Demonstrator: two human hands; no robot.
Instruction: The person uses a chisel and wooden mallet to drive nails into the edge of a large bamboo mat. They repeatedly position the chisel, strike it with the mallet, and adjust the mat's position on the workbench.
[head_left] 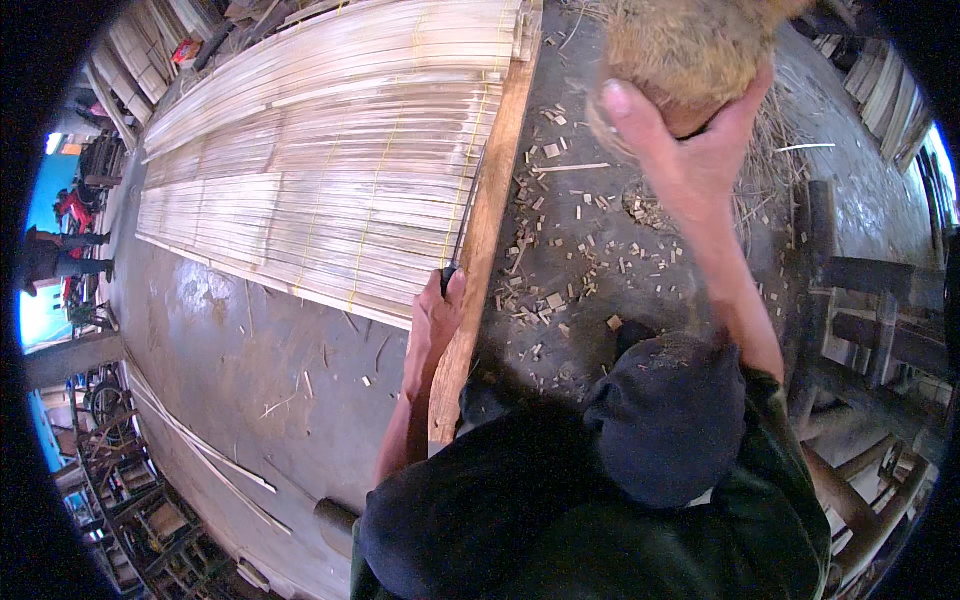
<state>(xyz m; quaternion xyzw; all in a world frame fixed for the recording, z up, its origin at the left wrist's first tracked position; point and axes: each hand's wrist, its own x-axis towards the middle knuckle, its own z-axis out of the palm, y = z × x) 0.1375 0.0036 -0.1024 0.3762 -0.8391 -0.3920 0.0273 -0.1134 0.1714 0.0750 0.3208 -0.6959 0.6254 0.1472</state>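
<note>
A wide mat of pale slats (320,180), bound with yellow cords, lies on the floor. Its right edge rests along a long wooden board (490,190). My left hand (434,312) is closed around the dark handle of a long knife (469,212), whose thin blade points away from me along the mat's edge over the board. Raised at the upper right, my right hand (695,160) grips a bulky, fibrous brown chunk (690,55) from below, with the thumb and fingers on opposite sides. I cannot tell what material the chunk is.
Small cut-off pieces (555,298) litter the grey floor right of the board. Long thin strips (205,450) lie at the lower left. A wooden frame (870,330) stands at the right, and slat bundles (885,95) lean beyond it. Another person (65,255) stands at the far left.
</note>
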